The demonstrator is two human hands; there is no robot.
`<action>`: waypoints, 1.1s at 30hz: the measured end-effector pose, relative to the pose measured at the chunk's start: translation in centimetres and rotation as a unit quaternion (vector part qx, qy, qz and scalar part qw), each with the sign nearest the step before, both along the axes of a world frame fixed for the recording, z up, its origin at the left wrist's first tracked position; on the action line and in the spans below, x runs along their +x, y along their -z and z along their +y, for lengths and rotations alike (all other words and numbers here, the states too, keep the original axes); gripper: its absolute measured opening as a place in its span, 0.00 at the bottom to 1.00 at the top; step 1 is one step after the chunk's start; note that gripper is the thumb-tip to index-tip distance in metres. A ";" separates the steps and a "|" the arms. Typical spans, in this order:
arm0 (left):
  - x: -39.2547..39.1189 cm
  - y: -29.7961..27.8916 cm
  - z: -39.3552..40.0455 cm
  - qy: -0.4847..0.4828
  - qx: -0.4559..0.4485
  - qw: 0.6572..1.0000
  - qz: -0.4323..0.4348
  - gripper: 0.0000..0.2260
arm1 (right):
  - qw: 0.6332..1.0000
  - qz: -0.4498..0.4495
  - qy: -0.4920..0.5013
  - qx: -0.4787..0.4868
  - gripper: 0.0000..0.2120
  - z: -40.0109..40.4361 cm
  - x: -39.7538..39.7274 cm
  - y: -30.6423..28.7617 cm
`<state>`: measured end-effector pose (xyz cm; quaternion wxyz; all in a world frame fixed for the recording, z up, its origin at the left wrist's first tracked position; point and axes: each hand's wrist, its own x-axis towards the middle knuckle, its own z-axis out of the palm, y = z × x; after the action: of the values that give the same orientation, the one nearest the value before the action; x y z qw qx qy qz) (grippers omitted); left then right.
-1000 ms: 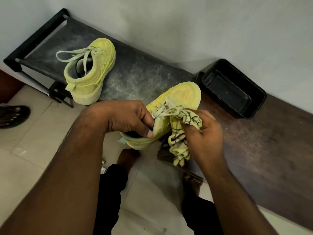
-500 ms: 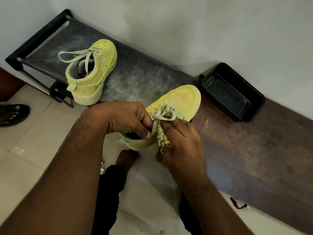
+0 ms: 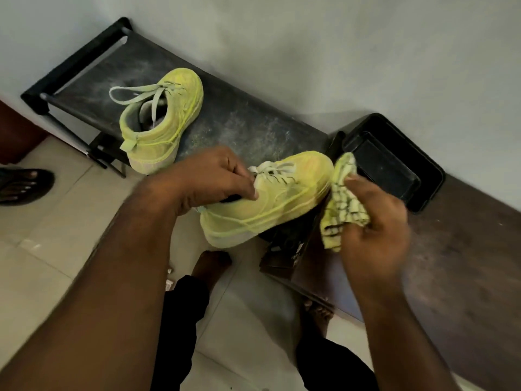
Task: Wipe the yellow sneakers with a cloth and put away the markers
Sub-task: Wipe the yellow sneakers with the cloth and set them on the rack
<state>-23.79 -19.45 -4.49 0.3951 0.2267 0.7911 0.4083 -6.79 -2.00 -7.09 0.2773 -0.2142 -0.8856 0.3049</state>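
My left hand (image 3: 214, 176) grips one yellow sneaker (image 3: 270, 201) by its collar, fingers inside the opening, holding it above the edge of the dark bench. A yellow checked cloth (image 3: 342, 204) is bunched in my right hand (image 3: 375, 218), just right of the sneaker's toe and apart from its side. The other yellow sneaker (image 3: 166, 125) stands upright on the dusty black rack (image 3: 248, 128), laces loose, heel toward me. No markers are visible.
An empty black tray (image 3: 417, 170) sits against the wall to the right of the rack. A dark wooden bench top (image 3: 465, 249) runs to the right. A sandalled foot (image 3: 22, 184) of another person is at the left edge. My bare feet stand on the tiled floor below.
My right hand has pulled the cloth off the sneaker's laces and out to the right of the toe. The held sneaker has turned, showing its side.
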 end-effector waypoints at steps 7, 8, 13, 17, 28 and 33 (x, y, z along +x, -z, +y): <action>-1.0 -1.5 -1.3 -0.062 0.021 0.992 0.109 0.12 | 0.993 0.016 -0.034 0.113 0.27 1.5 1.3 -1.3; -1.0 -1.6 -1.6 -0.056 0.020 0.991 0.117 0.13 | 0.990 0.013 -0.058 0.124 0.26 1.1 1.0 -1.2; -0.7 -0.4 -1.5 -0.041 -0.005 0.995 0.096 0.13 | 0.963 -0.059 -0.197 0.172 0.23 -0.8 0.1 0.7; -0.9 0.8 -1.2 -0.072 -0.061 0.991 0.091 0.09 | 0.955 -0.137 -0.219 0.145 0.25 -1.2 0.0 1.9; -0.6 1.6 0.0 -0.121 -0.017 0.987 0.108 0.11 | 0.947 -0.111 -0.263 0.147 0.18 -3.8 -0.8 2.3; -0.3 1.8 0.6 -0.150 -0.010 0.980 0.133 0.12 | 0.978 -0.185 -0.045 0.080 0.27 1.1 0.2 2.5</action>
<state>-24.12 -18.88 -6.26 0.2228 0.1534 0.8656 0.4214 -6.59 -0.92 -9.61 0.1109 -0.2041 -0.9519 0.2000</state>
